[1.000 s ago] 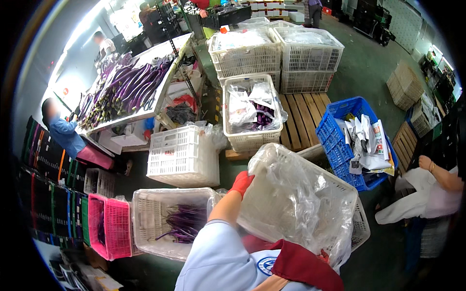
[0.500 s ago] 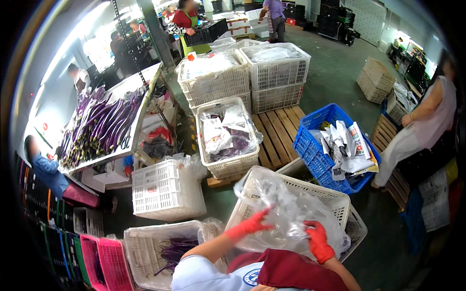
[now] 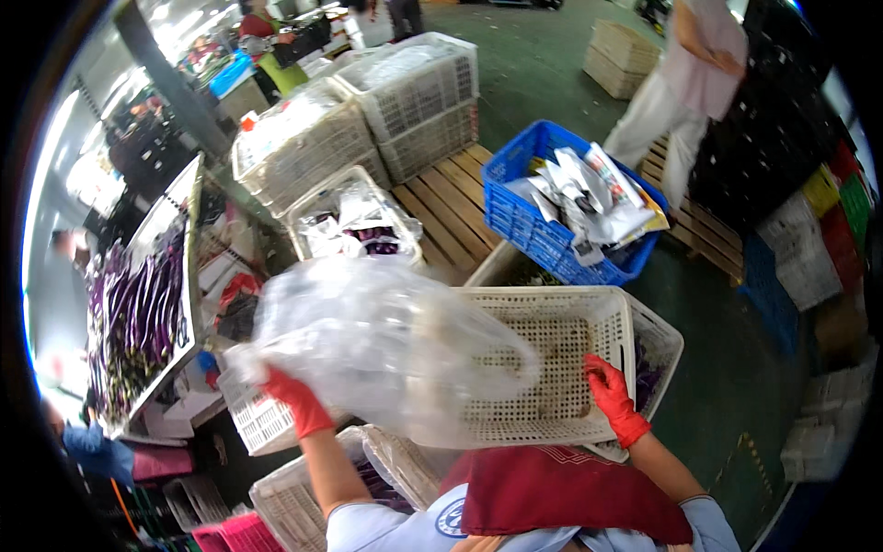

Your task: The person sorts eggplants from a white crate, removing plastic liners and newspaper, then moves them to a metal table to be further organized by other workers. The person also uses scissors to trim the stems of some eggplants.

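Note:
Both my hands wear red-orange gloves. My left hand (image 3: 296, 401) is closed on a large clear plastic bag (image 3: 368, 340), which spreads, blurred by motion, over the left part of a white plastic crate (image 3: 543, 313). The exposed right part of this crate shows bare perforated walls and floor. At its right end, my right hand (image 3: 611, 397) lies against the wall with fingers apart, holding nothing visible. Beneath sits another white crate (image 3: 664, 342) with some dark purple produce showing.
A blue crate (image 3: 524, 216) of crumpled wrappers stands beyond, beside a wooden pallet (image 3: 451, 216) bearing stacked white crates (image 3: 418, 101). Long purple eggplants (image 3: 138, 304) cover a table at left. A pink crate (image 3: 258, 534) is at lower left. A person (image 3: 685, 83) stands at right.
My left hand has swung left, pulling the plastic bag partly out of the white crate. My right hand has let go of the bag and is at the crate's right end. The view has turned right.

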The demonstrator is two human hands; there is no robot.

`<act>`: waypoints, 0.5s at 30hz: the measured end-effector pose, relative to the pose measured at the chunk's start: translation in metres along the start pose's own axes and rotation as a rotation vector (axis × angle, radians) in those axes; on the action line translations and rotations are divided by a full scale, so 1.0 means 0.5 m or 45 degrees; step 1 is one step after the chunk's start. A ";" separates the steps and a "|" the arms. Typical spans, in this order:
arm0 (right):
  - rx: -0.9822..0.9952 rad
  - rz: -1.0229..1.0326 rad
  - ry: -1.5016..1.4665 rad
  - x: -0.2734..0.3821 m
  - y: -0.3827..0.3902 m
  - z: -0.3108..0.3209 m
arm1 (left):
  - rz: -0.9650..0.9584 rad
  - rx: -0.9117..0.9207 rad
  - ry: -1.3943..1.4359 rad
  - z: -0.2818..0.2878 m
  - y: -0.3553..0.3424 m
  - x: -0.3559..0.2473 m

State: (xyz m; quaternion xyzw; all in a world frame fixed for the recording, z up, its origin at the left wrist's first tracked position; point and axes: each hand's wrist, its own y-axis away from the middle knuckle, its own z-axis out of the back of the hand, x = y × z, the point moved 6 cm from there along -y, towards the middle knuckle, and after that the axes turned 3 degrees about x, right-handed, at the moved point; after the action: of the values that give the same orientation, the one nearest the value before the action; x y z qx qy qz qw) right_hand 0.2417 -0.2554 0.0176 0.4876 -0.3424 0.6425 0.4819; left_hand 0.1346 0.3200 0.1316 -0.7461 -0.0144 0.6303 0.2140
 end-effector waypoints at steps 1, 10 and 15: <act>-0.124 -0.165 0.346 -0.051 0.037 0.032 | -0.167 -0.155 -0.093 0.062 -0.049 -0.004; 0.603 -0.555 1.286 -0.290 0.308 -0.008 | -0.222 0.910 -1.634 0.024 -0.056 0.359; -0.358 -0.892 1.087 -0.249 0.233 0.039 | 0.017 1.238 -1.816 -0.158 0.070 0.496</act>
State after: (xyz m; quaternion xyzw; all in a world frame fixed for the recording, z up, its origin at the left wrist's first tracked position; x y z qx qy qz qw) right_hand 0.1437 -0.3438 -0.0925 0.2004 -0.0174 0.5328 0.8220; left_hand 0.2514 0.3367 -0.1031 0.0023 0.1306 0.8856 0.4457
